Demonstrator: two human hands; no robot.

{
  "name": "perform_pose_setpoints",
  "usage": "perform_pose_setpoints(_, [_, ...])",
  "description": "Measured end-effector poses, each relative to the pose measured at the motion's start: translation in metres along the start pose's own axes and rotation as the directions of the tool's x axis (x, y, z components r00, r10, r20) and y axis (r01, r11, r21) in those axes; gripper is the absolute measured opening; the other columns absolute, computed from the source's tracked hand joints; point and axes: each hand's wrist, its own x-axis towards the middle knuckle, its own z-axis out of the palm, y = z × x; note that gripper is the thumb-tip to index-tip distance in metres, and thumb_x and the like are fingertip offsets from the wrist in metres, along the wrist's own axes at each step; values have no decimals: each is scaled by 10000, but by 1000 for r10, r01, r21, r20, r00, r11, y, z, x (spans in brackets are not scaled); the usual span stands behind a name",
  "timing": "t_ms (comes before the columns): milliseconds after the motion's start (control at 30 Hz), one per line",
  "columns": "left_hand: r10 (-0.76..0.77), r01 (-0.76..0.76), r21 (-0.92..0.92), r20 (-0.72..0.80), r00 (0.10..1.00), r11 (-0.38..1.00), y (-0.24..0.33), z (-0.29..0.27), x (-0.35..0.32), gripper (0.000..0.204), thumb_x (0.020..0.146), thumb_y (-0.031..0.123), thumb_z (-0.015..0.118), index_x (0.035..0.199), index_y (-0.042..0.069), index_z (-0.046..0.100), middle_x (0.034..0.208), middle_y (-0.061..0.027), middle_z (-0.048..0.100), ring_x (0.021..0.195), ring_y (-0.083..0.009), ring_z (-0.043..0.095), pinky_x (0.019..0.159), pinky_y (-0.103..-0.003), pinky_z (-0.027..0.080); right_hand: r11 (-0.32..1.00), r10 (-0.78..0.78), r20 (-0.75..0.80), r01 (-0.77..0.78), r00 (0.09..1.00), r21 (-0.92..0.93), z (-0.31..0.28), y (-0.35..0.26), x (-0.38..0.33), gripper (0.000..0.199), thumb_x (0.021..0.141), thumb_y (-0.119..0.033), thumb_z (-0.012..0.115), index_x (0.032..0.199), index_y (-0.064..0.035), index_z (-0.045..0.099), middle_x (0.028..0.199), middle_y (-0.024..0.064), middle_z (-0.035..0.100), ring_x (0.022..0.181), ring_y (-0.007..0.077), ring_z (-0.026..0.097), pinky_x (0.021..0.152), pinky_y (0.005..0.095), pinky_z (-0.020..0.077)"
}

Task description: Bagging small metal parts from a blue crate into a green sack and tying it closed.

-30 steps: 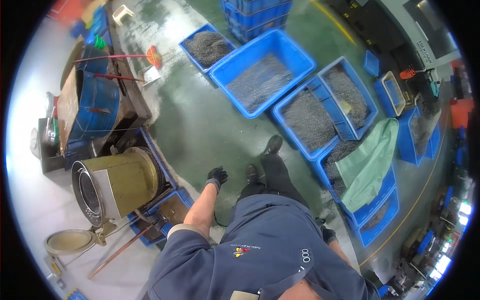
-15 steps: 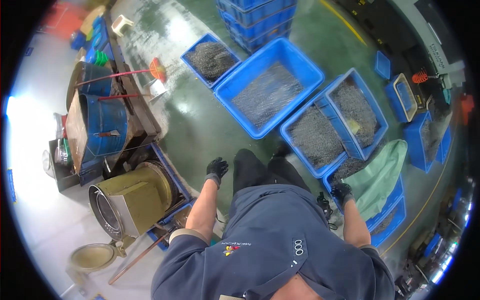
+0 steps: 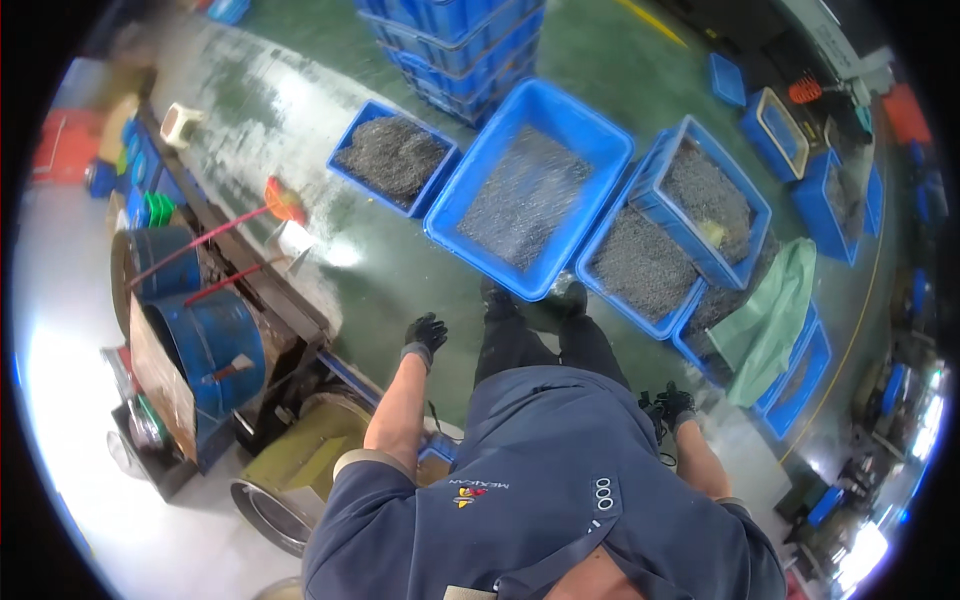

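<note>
My left hand (image 3: 425, 336), in a black glove, hangs beside my left leg with its fingers apart and nothing in them. Beside my right hip is my right hand (image 3: 678, 402), also gloved in black, its fingers loosely apart and apparently holding nothing. A small black device with a cord (image 3: 654, 411) is close to it at my waist. Straight ahead of my feet stands a large blue tub (image 3: 436, 222) with small grey metal pieces (image 3: 525, 195) spread over its bottom. To its right, a blue crate (image 3: 652, 192) full of similar pieces rests on another filled crate (image 3: 597, 285).
A green sack (image 3: 768, 320) drapes over the crates at right. A smaller blue crate (image 3: 345, 172) with grey pieces stands left of the tub, stacked blue crates (image 3: 460, 50) behind. Along the left are blue drums (image 3: 215, 345), red-handled tools (image 3: 215, 240) and an olive-green machine (image 3: 305, 450).
The view has turned and my body has come nearer the large tub. My right hand has moved from beside the green sack to beside my hip.
</note>
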Motion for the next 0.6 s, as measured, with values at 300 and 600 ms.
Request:
perform_pose_setpoints(300, [-77, 64, 184, 65, 995, 981, 100, 30, 31, 215, 898, 294, 360, 1019, 160, 478, 1001, -98, 541, 907, -251, 523, 735, -400, 416, 817, 179, -65, -112, 982, 565, 65, 31, -102, 450, 859, -472, 531, 871, -24, 578, 682, 112, 595, 525, 207, 543, 412, 321, 407])
perform_pose_setpoints(600, [-169, 110, 371, 130, 977, 922, 97, 100, 47, 208, 890, 304, 446, 1019, 152, 506, 920, -111, 568, 844, -289, 542, 719, -415, 429, 736, 207, -128, -69, 970, 673, 124, 151, -113, 377, 904, -360, 477, 943, 1, 580, 782, 134, 626, 616, 235, 591, 506, 371, 484])
